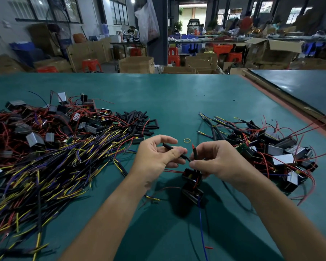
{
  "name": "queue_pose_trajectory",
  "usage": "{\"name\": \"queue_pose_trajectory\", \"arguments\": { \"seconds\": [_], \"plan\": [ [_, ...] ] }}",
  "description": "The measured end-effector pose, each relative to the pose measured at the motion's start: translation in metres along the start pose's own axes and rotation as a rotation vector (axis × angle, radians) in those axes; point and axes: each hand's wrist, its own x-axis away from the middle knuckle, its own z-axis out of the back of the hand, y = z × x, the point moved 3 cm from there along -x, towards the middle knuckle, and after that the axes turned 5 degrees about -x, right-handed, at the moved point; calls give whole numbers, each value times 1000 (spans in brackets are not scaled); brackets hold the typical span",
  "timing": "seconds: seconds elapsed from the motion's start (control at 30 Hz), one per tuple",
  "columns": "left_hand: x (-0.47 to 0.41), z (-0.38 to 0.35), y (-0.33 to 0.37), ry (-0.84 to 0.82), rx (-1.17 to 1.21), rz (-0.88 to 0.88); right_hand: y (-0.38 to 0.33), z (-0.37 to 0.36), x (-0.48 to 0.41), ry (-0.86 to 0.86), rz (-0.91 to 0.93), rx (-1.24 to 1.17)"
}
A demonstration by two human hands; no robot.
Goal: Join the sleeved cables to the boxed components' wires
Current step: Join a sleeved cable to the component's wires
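One sleeve [167, 146] left hand [154, 158], wire [193, 147] right hand [217, 162].

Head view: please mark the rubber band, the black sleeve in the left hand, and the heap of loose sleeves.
rubber band [187, 142], head view, on its near arc.
held sleeve [167, 146], head view, on its free end above the fingers.
heap of loose sleeves [137, 119], head view, on its middle.

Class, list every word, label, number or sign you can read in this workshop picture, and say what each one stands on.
No text here can be read.
Hanging plastic bag: red print, too blurred to read.
Boxed components: small yellow and red marks, too small to read.
Cardboard boxes: no legible print.
Sleeved cable in the left hand: no marking visible.
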Motion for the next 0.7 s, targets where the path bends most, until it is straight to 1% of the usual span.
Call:
{"name": "queue_pose_trajectory", "arguments": {
  "seconds": [0.07, 0.2, 0.3, 0.37, 0.47, 0.53, 0.6, 0.7],
  "plan": [
    [1, -3, -1, -20, -52, -10, 0, -3, -1, 10, 13, 0],
    [0, -5, -2, 21, -139, -62, 2, 2, 0, -20, -31, 34],
    [1, -7, -3, -60, -191, -75, 5, 2, 0, -57, -66, 82],
    [1, -11, -4, -103, -252, -83, 7, 1, -1, -37, -56, 69],
    [-1, -12, -8, -59, -359, -116, 10, 4, -4, -44, -53, 73],
    [-1, -13, -10, -39, -388, -132, 13, 4, -4, -73, -61, 159],
    [0, -13, -11, -38, -396, -133, 14, 2, -3, -55, -62, 222],
    [1, -13, -11, -43, -366, -110, 14, 0, -4, 16, -21, 242]
  ]
}}
